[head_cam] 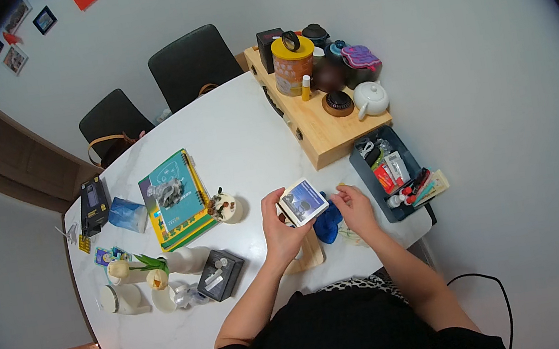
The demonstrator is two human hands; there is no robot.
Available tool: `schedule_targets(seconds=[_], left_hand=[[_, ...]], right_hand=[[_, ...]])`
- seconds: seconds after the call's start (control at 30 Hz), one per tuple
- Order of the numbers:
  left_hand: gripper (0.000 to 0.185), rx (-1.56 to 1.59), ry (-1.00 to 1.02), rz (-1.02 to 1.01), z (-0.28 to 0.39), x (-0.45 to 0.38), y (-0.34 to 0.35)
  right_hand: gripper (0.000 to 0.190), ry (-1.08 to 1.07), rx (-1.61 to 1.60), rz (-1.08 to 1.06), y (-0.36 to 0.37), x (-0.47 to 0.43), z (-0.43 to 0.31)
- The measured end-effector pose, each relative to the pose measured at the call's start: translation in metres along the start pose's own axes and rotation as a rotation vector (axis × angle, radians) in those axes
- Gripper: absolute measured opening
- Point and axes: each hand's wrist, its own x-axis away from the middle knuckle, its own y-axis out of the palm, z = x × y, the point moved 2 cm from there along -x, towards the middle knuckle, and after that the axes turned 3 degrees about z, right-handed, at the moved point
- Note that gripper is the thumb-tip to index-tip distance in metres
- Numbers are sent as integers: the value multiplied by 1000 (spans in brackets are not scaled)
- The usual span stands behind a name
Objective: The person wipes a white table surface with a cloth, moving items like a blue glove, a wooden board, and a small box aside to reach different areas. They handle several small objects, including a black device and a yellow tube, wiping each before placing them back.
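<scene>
My left hand (281,233) grips a small box (305,203) with a blue and white printed face, thumb and fingers around its sides, above the table. Just right of the box is my right hand (357,212), its fingers curled close together; whether anything small is pinched in them cannot be made out. A dark blue cloth (328,226) lies on the table between the two hands. Partly covered by my left hand and forearm is a light wooden board (310,256). Something pale and patterned (349,234) shows beneath my right wrist, mostly hidden.
A wooden case (327,135) carries a yellow-lidded tin (293,65) and a white teapot (371,99). Beside it stands a dark storage bin (397,214) of small items. Leftward are a decorated candle (228,208), spiral notebooks (174,189), a dark box (221,273) and a white jug (123,298).
</scene>
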Motion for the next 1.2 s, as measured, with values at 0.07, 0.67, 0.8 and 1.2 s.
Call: schedule_targets(seconds=[0.07,0.67,0.8,1.2], left_hand=[[78,-15,5,-32,0,4,6],[63,1346,-713,-371,-24,21,42],[64,1402,-696,-382,-22,16,30],[65,1487,-768,-414,-25,11,23]], right_hand=[[44,299,-564,-152,-1,23,-32],[44,244,-663,-199,-14,60,-60],[56,-130,205,48,-36,65,-31],[45,25,99,206,-36,77,38]])
